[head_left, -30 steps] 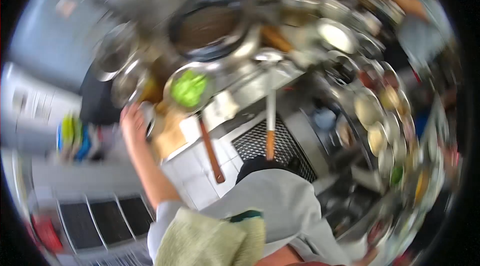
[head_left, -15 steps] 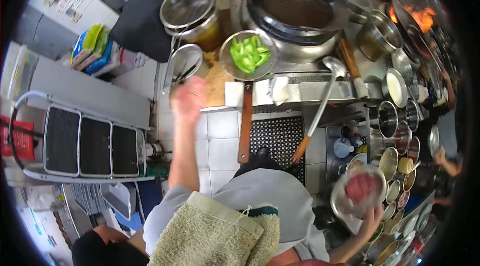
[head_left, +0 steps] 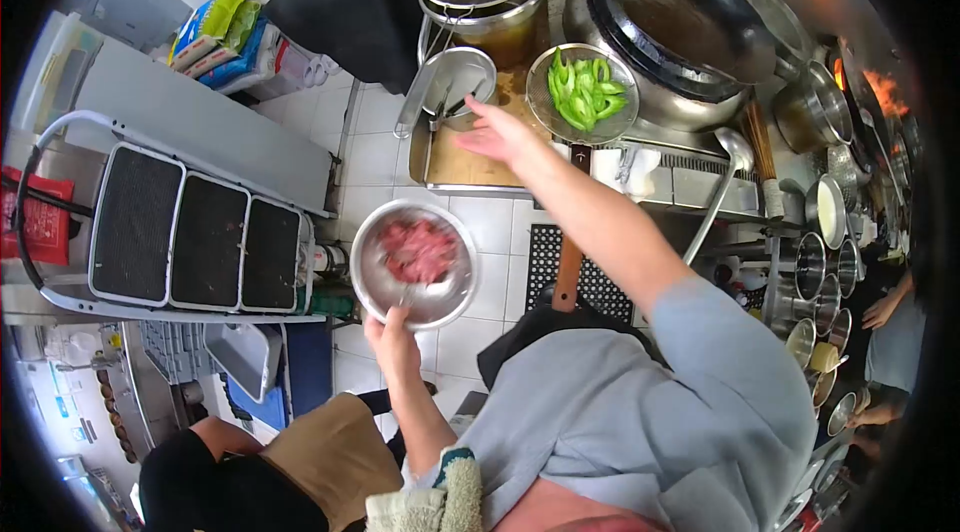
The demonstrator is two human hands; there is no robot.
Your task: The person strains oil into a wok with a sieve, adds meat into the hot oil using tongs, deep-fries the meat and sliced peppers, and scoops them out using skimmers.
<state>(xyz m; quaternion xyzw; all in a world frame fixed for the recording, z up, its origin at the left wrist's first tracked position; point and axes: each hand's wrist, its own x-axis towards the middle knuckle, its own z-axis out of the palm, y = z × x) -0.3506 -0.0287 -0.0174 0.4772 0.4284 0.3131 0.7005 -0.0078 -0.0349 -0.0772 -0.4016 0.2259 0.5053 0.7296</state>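
Note:
My left hand (head_left: 397, 332) grips the near rim of a metal bowl (head_left: 462, 294), tilted toward the camera above the tiled floor. Raw red sliced meat (head_left: 415, 250) lies inside it. Reaching across the counter, my right hand (head_left: 495, 135) has its fingers stretched out and holds nothing. Its fingertips are by a small metal pot (head_left: 470, 67) with dark-handled utensils in it; whether they touch is unclear. Right of that hand, a strainer (head_left: 538, 122) with a wooden handle holds cut green peppers (head_left: 585, 92).
A large black wok (head_left: 690, 72) sits on the stove, with a ladle (head_left: 735, 147) on the counter edge. Flames (head_left: 885, 92) burn at the far right. A step ladder (head_left: 210, 247) stands left. A co-worker in a brown apron (head_left: 335, 457) is close at lower left.
The bowl of meat has gone from my right hand at the lower right to my left hand at centre left. My right arm now stretches across toward the small pot. The view has shifted.

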